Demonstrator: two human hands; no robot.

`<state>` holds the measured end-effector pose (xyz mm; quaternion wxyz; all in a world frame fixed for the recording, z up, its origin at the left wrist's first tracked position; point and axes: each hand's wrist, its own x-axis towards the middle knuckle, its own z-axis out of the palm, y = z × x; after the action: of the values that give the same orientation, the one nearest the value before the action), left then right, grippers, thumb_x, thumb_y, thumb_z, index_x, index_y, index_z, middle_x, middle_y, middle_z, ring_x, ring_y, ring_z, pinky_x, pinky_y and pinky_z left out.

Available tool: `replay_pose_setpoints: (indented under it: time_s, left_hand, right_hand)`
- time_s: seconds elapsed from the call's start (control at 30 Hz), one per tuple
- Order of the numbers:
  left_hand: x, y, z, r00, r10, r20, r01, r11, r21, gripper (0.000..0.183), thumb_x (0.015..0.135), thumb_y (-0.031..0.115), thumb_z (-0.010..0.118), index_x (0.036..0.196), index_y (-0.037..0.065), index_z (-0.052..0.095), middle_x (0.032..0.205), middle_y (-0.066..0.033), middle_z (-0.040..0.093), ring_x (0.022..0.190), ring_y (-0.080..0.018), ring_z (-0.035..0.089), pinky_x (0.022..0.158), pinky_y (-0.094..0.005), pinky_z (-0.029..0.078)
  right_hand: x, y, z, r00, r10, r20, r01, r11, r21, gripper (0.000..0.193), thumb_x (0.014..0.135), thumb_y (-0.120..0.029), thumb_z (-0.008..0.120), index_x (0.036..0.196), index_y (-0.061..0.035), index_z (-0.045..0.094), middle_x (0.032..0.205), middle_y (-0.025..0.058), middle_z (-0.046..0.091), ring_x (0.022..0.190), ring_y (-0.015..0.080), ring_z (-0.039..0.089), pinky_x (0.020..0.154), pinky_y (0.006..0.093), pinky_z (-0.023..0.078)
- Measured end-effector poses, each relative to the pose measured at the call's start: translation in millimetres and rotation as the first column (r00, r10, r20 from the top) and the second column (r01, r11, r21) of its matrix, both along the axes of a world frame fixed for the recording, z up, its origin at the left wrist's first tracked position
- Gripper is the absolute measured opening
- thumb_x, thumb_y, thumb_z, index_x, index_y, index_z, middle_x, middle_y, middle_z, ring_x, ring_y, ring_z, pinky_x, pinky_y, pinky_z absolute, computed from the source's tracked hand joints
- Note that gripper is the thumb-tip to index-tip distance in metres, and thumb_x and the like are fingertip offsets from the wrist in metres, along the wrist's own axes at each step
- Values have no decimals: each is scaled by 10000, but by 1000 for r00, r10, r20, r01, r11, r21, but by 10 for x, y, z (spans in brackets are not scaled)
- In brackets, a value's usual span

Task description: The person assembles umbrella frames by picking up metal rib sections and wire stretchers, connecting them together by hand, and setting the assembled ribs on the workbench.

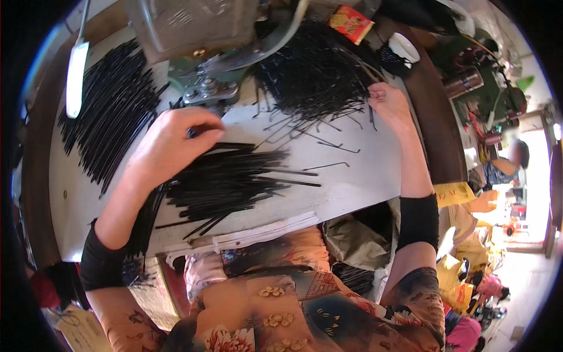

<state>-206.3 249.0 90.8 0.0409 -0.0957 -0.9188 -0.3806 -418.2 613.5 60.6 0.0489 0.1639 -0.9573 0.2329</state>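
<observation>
My left hand is curled, thumb near the fingertips, just in front of a small metal fixture on the machine. Whatever lies between its fingers, if anything, is hidden. Below that hand a loose pile of flat black strips covers the near part of the white tabletop. At the right my right hand pinches at the edge of a tangled heap of thin black bent rods, with a rod at its fingertips. Several rods with hooked ends stick out of the heap toward me.
More long black strips lie in a slanted stack on the left. The machine's grey housing overhangs the far middle. Far right hold a red and yellow packet and a white cup. A dark wooden edge bounds the table; a person is beyond.
</observation>
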Motion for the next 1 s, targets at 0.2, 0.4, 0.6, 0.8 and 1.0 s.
replay_pose_setpoints:
  time_s: [0.2, 0.4, 0.6, 0.8, 1.0]
  left_hand:
    - [65, 217, -42, 968, -180, -175, 116, 939, -324, 182, 745, 111, 638, 892, 5, 618, 895, -115, 588, 846, -304, 576, 717, -367, 480]
    - [32, 204, -77, 985, -162, -55, 136, 938, -319, 140, 774, 127, 612, 850, 10, 617, 820, -110, 580, 781, -307, 575, 673, -381, 470]
    - [-11, 145, -137, 984, -118, -131, 75, 953, -293, 141, 799, 143, 591, 835, 9, 617, 818, -115, 595, 755, -320, 587, 668, -383, 473]
    - [-47, 141, -147, 993, -39, -111, 8, 963, -269, 140, 823, 144, 571, 862, 18, 616, 811, -146, 629, 749, -326, 608, 675, -384, 484]
    - [-92, 118, -114, 993, 61, -103, -76, 987, -140, 157, 818, 155, 593, 887, 18, 624, 815, -144, 644, 739, -313, 624, 665, -362, 495]
  right_hand:
    - [401, -180, 217, 918, 75, 389, 58, 947, -317, 284, 763, -49, 596, 1042, 5, 581, 703, 7, 568, 610, 72, 539, 504, 205, 420]
    - [574, -333, 197, 858, 256, 446, -62, 912, -405, 224, 807, -76, 580, 1010, 15, 602, 752, 20, 578, 643, 83, 551, 561, 204, 439]
    - [772, -550, 252, 776, 444, 447, -105, 791, -603, 251, 836, -65, 556, 1070, 14, 600, 881, 48, 589, 802, 110, 574, 702, 238, 479]
    - [966, -829, 267, 764, 527, 371, -211, 748, -629, 259, 825, 12, 560, 1082, 19, 592, 905, 44, 584, 807, 92, 570, 711, 229, 491]
    - [1105, -1160, 250, 793, 524, 311, -229, 729, -645, 208, 855, -28, 571, 1054, 19, 610, 810, 34, 623, 712, 83, 595, 656, 217, 508]
